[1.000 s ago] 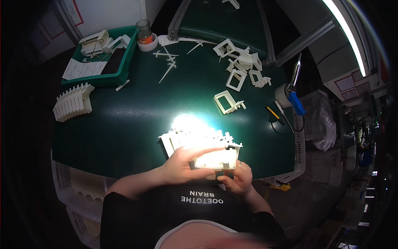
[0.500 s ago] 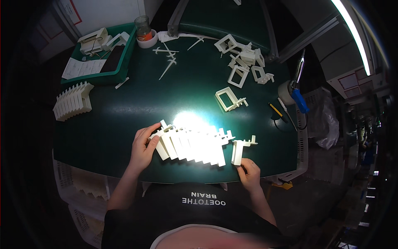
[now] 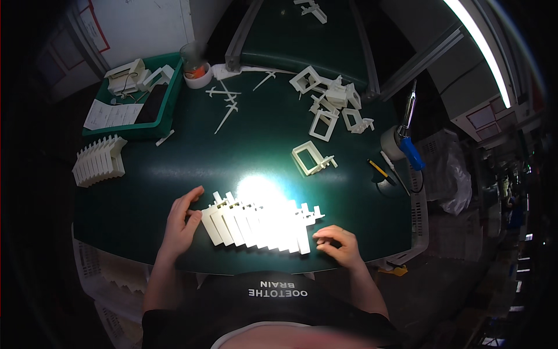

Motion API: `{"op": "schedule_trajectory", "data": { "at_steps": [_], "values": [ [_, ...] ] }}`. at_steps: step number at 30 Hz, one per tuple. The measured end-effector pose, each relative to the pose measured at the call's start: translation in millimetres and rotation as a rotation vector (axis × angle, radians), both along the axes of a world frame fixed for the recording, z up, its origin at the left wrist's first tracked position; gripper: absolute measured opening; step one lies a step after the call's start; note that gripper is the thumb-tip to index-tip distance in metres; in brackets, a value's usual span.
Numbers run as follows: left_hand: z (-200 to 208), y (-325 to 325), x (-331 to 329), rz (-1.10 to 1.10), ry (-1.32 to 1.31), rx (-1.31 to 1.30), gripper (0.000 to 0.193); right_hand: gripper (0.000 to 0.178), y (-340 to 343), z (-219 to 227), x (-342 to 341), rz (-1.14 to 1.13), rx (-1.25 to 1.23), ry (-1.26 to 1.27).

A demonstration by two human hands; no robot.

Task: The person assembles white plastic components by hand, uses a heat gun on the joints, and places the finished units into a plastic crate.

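Observation:
A slanted row of white plastic frame parts [image 3: 232, 225] stands close together on the green table, with small prongs along its far side. Glare washes out much of its middle and right. My left hand [image 3: 181, 224] is beside the row's left end, fingers apart, thumb very near the outermost part; whether it touches I cannot tell. By the right end, my right hand [image 3: 340, 245] has its fingers bent and parted from the thumb, with nothing between them. Beyond the row lies a single white frame part [image 3: 310, 159].
Loose white frames [image 3: 334, 102] are heaped at the back right. Thin white sprues [image 3: 225, 107] lie at the back, near a green tray [image 3: 165, 119]. Another white row [image 3: 99, 161] stands far left. A blue-handled soldering iron [image 3: 411, 152] and yellow-black tool [image 3: 378, 168] are at right.
The white part that stood apart at the right has joined the row, and my right hand has let go of it. My left hand has drawn back from the left end. The view has shifted slightly.

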State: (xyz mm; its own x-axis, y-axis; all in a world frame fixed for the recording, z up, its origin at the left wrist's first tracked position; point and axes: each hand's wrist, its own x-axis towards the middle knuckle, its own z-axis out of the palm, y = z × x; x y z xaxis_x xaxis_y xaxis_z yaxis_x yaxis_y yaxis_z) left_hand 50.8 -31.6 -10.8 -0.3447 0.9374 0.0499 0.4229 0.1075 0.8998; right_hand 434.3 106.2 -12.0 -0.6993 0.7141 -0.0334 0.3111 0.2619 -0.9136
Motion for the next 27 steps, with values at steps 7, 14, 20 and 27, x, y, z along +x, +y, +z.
{"op": "schedule_trajectory", "data": {
  "at_steps": [7,14,20,27],
  "values": [
    [59,86,-15,-0.213,0.069,0.111,0.035,0.037,95,53,-76,-0.240,0.912,-0.186],
    [59,169,26,-0.427,0.689,0.496,0.084,0.025,124,26,-126,-0.193,-0.156,0.228],
    [26,191,31,-0.440,-0.498,0.066,0.067,0.035,167,11,-121,-0.501,0.064,0.267],
    [16,191,29,-0.429,-0.661,-0.002,0.054,0.033,232,-64,-97,-0.569,0.163,0.036]
  ]
}}
